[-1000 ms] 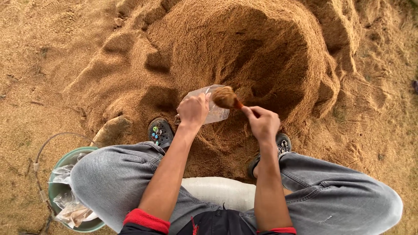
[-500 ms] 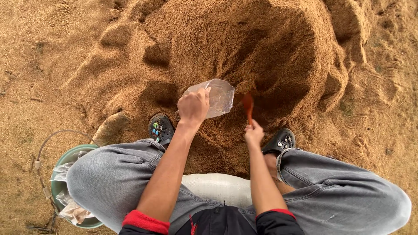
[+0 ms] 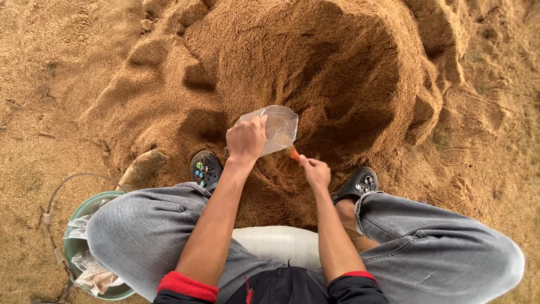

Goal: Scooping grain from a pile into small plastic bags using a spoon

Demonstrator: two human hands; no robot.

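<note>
Two hands work the sand [image 3: 315, 67]: left hand [image 3: 245, 138] grips bag [image 3: 277, 126] open; right hand [image 3: 315, 171] pinches scoop [image 3: 294, 154], best kept level.

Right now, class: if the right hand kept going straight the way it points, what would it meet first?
The right hand points its orange scoop up and left; it would probably first meet the clear bag that the left hand holds, though depth is unclear.

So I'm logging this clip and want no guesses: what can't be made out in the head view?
- Scoop: only an orange tip shows; the right hand and the bag hide the rest.
- Bag contents: the film is too cloudy to tell.
- Bucket: mostly hidden by the left knee, cut by the bottom edge.
- White object between the legs: covered by both arms.
</note>
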